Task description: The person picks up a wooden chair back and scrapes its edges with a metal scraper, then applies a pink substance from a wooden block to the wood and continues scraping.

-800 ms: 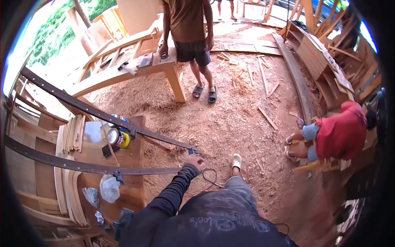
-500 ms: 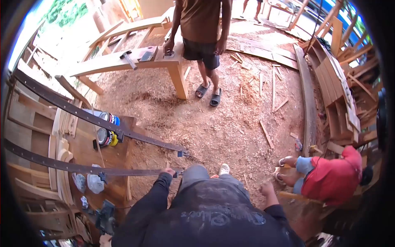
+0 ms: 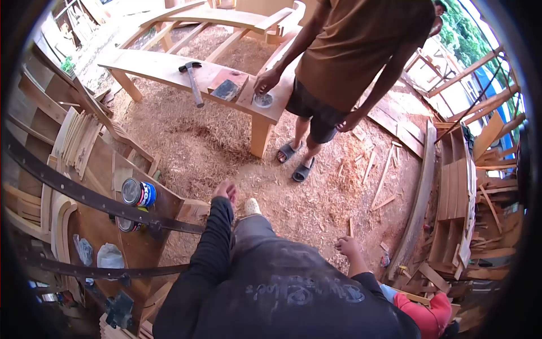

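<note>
Head view looks down on the wearer's left hand (image 3: pixel 227 190), raised in a dark sleeve with its fingers curled loosely and nothing gripped in it; it hangs near the end of the upper dark metal strap (image 3: pixel 84 195), not touching it. The right hand (image 3: pixel 345 246) hangs at the side, fingers half folded and empty, over the sawdust floor (image 3: pixel 226 141).

That strap, punched with holes, runs across a wooden worktop (image 3: pixel 169 200) at the left, and a second strap (image 3: pixel 101 272) lies lower down. Judging by its look, the strap is long, thin steel: heavy for its width, springy along its length, with hard edges, so it would likely be best taken near the free end with a full grip, keeping clear of the edge. Two tins (image 3: pixel 138 192) stand just beside the upper strap, and plastic bags (image 3: pixel 110 257) lie between the two straps.

Further out, another person in a brown shirt (image 3: pixel 361 51) stands at a long plank bench (image 3: pixel 169 68), one hand on a small round tin there, with a hammer (image 3: pixel 192 82) lying beside it. A person in a red top (image 3: pixel 429 313) crouches at the lower right. Shavings and offcuts cover the ground, stacked planks line the right side, and the shed is open to daylight
</note>
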A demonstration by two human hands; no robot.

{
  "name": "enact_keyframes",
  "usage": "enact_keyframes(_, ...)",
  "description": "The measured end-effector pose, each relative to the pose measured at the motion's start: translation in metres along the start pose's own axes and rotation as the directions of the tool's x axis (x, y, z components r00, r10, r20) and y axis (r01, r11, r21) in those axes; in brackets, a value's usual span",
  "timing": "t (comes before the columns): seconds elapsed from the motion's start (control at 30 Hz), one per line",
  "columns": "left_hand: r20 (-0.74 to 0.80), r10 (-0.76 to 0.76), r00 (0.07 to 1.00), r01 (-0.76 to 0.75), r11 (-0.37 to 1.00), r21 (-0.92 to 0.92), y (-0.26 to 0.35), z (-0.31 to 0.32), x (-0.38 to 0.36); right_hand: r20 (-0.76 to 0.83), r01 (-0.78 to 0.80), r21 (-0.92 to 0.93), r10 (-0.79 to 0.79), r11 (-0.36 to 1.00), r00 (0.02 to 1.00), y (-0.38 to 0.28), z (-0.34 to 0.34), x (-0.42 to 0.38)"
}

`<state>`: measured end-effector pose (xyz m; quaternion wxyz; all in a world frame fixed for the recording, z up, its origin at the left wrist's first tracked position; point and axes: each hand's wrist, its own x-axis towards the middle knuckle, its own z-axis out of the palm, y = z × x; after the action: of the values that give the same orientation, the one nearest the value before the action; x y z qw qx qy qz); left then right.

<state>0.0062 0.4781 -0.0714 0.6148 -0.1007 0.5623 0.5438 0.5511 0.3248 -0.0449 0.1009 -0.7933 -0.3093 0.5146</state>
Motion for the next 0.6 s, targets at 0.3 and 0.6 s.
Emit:
enact_keyframes(0.3,0.015,0.096,0.995,-0.097,0.987,0.13,0.179,0.179,0.088,0.136,0.139,-0.404,-0.091,0.904,0.986,-0.168,0.043,0.032)
enact_keyframes(0.6,-0.081,0.036,0.996,-0.026,0.992,0.125,0.219,0.247,0.165,0.339,0.545,-0.518,-0.426,0.659,0.839,-0.44,0.069,0.141)
